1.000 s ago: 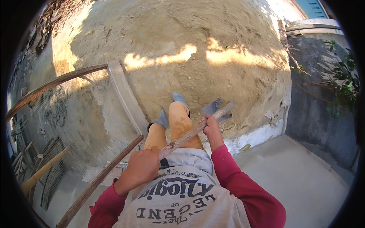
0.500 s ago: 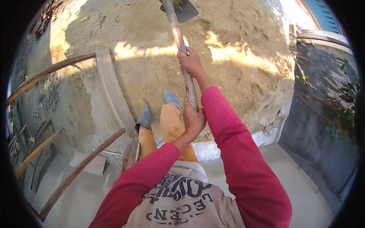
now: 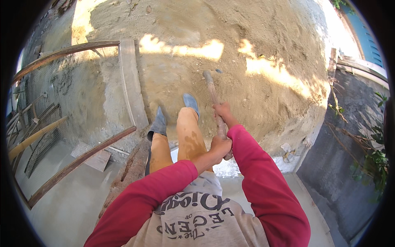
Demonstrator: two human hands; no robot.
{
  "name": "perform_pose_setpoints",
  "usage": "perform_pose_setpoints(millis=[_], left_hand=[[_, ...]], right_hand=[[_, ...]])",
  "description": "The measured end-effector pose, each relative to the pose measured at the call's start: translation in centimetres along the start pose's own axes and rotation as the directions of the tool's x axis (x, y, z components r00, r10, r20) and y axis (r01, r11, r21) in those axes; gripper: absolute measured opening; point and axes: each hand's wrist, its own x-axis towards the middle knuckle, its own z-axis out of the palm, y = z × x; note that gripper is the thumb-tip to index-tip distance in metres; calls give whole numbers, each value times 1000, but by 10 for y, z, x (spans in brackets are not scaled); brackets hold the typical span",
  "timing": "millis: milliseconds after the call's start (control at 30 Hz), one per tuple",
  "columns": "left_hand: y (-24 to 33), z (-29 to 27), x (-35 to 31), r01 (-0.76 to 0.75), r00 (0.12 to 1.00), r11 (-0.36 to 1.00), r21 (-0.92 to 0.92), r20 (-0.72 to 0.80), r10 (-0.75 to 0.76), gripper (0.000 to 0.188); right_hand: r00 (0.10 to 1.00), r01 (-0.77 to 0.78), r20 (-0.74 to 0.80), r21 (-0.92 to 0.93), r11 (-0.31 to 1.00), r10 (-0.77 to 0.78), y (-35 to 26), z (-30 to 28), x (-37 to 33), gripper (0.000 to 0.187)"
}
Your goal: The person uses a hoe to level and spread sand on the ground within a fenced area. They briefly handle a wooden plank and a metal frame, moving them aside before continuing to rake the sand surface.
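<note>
Plainly, the chief risk sits at the feet: the wooden handle (image 3: 215, 108) of a digging tool, a hoe or mattock by the look of it, runs from the hands down into the sand pile (image 3: 255, 49), and its buried end lies just beside the toe of the right grey boot (image 3: 191, 103). A stroke landing short or glancing off a hard lump could bring the blade against that boot, or against the left boot (image 3: 158, 122), which stands close by. The left hand (image 3: 221, 147) is clamped round the butt of the handle, near the body, and the right hand (image 3: 224, 112) is wrapped round the shaft further down; they are apart but both on the same handle. That butt grip looks to sit at the very end of the wood, so a damp palm or a jolt might let it slip out. The footing adds to this, I judge, since loose sand slopes away underfoot and could give. To the person's left, a wood-framed wire-mesh sieve (image 3: 131, 82) leans just beside the left boot, and a wide backswing or a stumble could catch its frame. As for what cannot be read: the tool's head is almost wholly sunk in sand, only a small dark tip showing, so its shape and edge stay unclear. The legs hide the ground between the boots, and the picture's dark rim cuts off the far edges.
</note>
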Motion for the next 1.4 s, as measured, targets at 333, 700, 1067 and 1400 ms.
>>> perform_pose_setpoints(millis=[333,700,1067,1400], left_hand=[[-8,-17,-6,147,980,922,357,-178,-88,43],[47,-12,-26,11,994,994,110,109,-24,14],[89,17,-82,-878,329,182,443,281,902,67],[213,-30,-208,-974,204,211,-82,82,976,47]], right_hand=[[996,88,-30,121,989,-85,13,12,-26,35],[997,-42,70,146,988,32,-32,-15,-9,28],[912,-335,406,826,454,-65,-80,-138,-78,27],[865,112,-66,992,62,-497,-145,-146,-141,26]])
